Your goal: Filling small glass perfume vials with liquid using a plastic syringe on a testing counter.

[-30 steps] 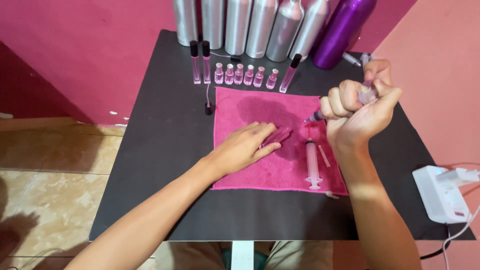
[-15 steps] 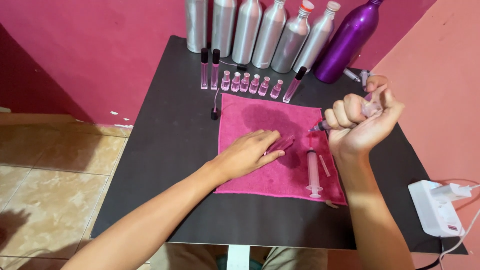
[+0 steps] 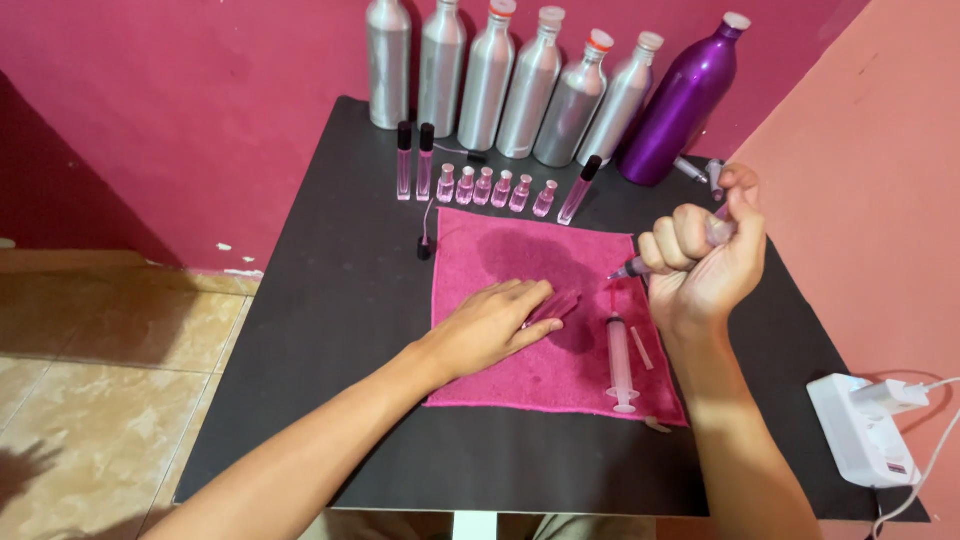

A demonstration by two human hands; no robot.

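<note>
- At the far left we see tan floor tiles (image 3: 110, 370) and a dark pink wall (image 3: 200, 120) behind the black bench (image 3: 330, 300).
- Our left hand (image 3: 490, 325) lies open and flat, palm down, on the pink towel (image 3: 540, 370), its fingers resting on a pink tube (image 3: 557, 306) that lies on the cloth; the tube's long axis runs diagonally, its far end towards the upper right.
- Behind the towel stand two tall tubes (image 3: 414, 160), a row of small pink vials (image 3: 495, 187) and a leaning tube (image 3: 579, 190), with silver bottles (image 3: 500, 80) against the wall.
- A spare syringe (image 3: 620, 362) lies on the towel, lengthwise towards us, flange nearest us.
- Our right hand (image 3: 705, 265) is closed in a fist around a syringe (image 3: 650, 262), held above the towel's right edge; its axis slants, tip pointing left and down, plunger end up by the thumb.
- Further right stand a purple bottle (image 3: 680, 100), a salmon wall (image 3: 860, 180) and a white power strip (image 3: 865, 430).
</note>
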